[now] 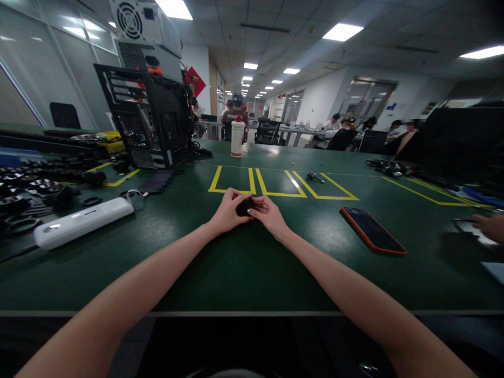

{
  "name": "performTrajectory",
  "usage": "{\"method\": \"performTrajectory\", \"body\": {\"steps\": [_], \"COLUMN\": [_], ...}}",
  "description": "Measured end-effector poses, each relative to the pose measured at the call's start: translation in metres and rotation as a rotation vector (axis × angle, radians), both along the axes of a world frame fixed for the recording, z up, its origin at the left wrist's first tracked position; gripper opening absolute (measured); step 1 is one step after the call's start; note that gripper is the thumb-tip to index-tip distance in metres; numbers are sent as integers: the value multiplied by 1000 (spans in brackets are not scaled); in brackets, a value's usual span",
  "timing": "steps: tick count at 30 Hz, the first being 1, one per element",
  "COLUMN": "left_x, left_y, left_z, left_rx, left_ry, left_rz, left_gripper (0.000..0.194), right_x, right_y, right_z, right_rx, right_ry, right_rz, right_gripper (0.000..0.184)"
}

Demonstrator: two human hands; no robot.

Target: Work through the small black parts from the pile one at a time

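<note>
My left hand (228,212) and my right hand (270,214) meet at the middle of the green table (244,268), just below the yellow tape boxes (275,184). Both are curled round a small black part (244,207) held between them; its shape is mostly hidden by my fingers. Both forearms stretch out from the table's near edge.
A white power strip (81,221) lies at left beside several black parts (35,184). An open computer case (145,118) stands behind. A phone in an orange case (372,230) lies at right, a small black piece (314,177) in a tape box, a white bottle (237,137) further back. Another person's hand (490,226) shows at far right.
</note>
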State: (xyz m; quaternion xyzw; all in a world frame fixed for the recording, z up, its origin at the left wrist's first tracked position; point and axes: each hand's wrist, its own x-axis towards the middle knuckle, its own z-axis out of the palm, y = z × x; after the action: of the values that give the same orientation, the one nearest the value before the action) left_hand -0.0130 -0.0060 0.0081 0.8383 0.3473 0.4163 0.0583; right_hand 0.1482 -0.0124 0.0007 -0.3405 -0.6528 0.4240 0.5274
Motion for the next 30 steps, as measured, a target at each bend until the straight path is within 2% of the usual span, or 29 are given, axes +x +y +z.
{"method": "performTrajectory", "body": {"steps": [9,15,22,26,30], "left_x": [1,0,0,1,0], "left_y": [-4,-7,-6,-7,-8], "left_z": [2,7,7,7,7], "left_rx": [19,60,24,39,37], "left_ry": [1,44,97,132,165], "left_rz": [-11,-49,-23,-29,-25], "left_gripper": [65,57,59,59,65], "right_x": [1,0,1,4,4], "right_y": [-2,-5,-3,-1,0], "right_z": [1,3,4,2,1], "right_rx": [-25,-6,-15,-4,-58], "right_ry": [0,-3,-25,4,6], "right_rz": [13,16,-55,-30,16], "right_gripper": [31,30,18,26,34]}}
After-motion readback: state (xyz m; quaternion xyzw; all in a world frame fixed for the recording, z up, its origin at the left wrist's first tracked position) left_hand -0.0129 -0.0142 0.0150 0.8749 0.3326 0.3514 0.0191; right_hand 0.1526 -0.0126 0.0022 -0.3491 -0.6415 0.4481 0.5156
